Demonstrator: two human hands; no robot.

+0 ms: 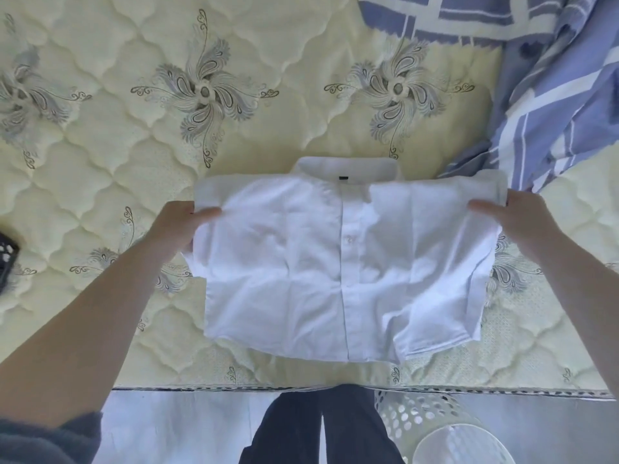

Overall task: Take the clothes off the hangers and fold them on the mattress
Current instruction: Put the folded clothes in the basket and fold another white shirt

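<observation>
1. Head view, nearest the camera: dark trousers (pixel 321 426) stand at the mattress edge, with a white perforated basket (pixel 422 420) just to their right on the floor, and a dark sleeve (pixel 47 440) bunched at the lower left
2. Two bare forearms reach forward from the lower corners onto the cream quilted mattress (pixel 110 169)
3. A white shirt (pixel 335 262) lies buttoned and folded to a rough rectangle on the mattress near its front edge, placket running down the middle, collar at the far side with a small dark label inside it
4. The left hand (pixel 177 226) is closed on the shirt's left upper edge, thumb on top of the cloth and fingers tucked beneath, so the fabric is pinched between them
5. The right hand (pixel 512 219) grips the right upper edge the same way, thumb lying over the cloth, fingers hidden under the fold
6. A dark object (pixel 6 259) pokes in at the left border; what it is cannot be told
7. Farther off, grey floral motifs pattern the mattress, and a blue and white striped blanket (pixel 549 95) is heaped at the far right corner, its edge just beside the shirt's right shoulder
</observation>
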